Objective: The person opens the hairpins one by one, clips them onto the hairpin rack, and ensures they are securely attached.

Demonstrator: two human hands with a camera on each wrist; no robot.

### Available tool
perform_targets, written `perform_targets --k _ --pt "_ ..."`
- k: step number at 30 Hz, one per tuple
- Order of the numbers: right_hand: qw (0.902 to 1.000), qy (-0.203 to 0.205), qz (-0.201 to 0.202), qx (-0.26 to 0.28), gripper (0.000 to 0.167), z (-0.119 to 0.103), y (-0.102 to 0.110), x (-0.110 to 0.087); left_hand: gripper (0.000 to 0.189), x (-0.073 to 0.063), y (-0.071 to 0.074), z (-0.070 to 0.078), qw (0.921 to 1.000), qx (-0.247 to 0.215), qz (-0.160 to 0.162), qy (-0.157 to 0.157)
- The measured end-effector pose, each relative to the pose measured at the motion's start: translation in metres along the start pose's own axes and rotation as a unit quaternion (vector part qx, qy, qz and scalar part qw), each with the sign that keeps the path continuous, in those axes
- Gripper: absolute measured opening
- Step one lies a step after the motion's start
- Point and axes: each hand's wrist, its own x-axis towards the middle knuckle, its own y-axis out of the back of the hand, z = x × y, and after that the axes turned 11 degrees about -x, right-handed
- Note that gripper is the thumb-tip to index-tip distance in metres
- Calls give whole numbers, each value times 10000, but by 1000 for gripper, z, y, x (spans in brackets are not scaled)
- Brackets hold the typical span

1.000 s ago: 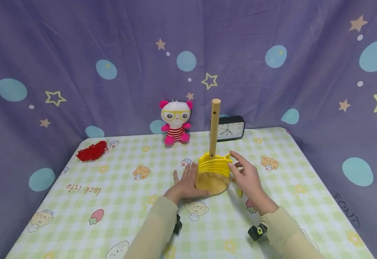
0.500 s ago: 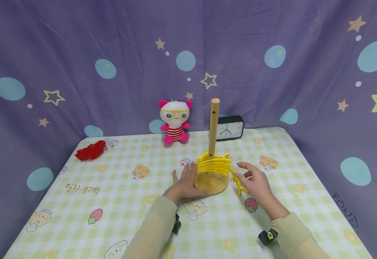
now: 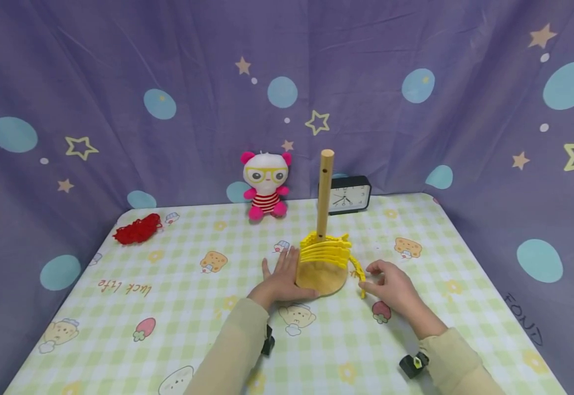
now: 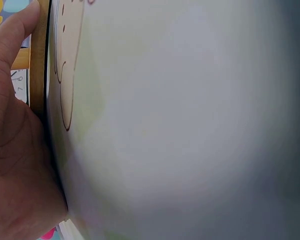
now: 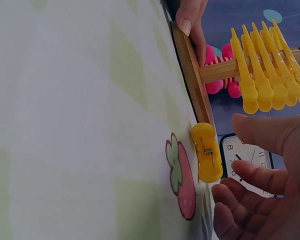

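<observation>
A wooden stand [image 3: 322, 275], with a round base and upright pole, stands in the middle of the table. Several long curved yellow spring clips [image 3: 325, 253] are stacked around the lower pole. My left hand [image 3: 283, 281] lies spread against the base's left side, thumb along the front rim. One more yellow spring clip [image 5: 206, 152] lies on the cloth just right of the base, its small metal spring facing the right wrist camera. Beside it is my right hand [image 3: 394, 286], thumb and fingers bent but apart, the thumb tip overlapping the clip's near end in the head view.
A panda plush toy [image 3: 266, 186] and a black alarm clock [image 3: 350, 196] stand at the back of the table. A red stringy bundle [image 3: 138, 229] lies at the far left. Behind hangs a purple curtain [image 3: 193, 148].
My right hand has left the stacked clips and moved right and down to the loose clip, which it had mostly hidden. The left hand and the stand have stayed put.
</observation>
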Motion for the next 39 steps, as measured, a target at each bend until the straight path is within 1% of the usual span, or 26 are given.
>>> perform_targets --k 6,11,17,23,28,35,39 --pt "9996 -48 -214 -196 45 3 -3 1 128 4 -3 -4 10000 -85 30 -35" --pt "9988 31 -331 -351 51 6 -6 2 129 6 -5 -7 9999 -88 80 -88" --pt "9974 117 -366 -614 47 6 -9 -1 129 7 -5 -7 9999 -87 50 -88" --pt "9954 91 -388 -870 44 4 -11 0 126 3 -2 -4 9999 -103 41 -104" --pt "9953 46 -382 -886 43 4 -11 1 126 1 -1 -2 9999 -48 46 -103" --pt "9956 79 -353 -864 43 4 -10 -1 126 2 -1 -3 9999 -65 40 -93" --pt "9960 33 -344 -821 41 4 -12 -1 126 2 -2 -3 9999 -98 44 -74"
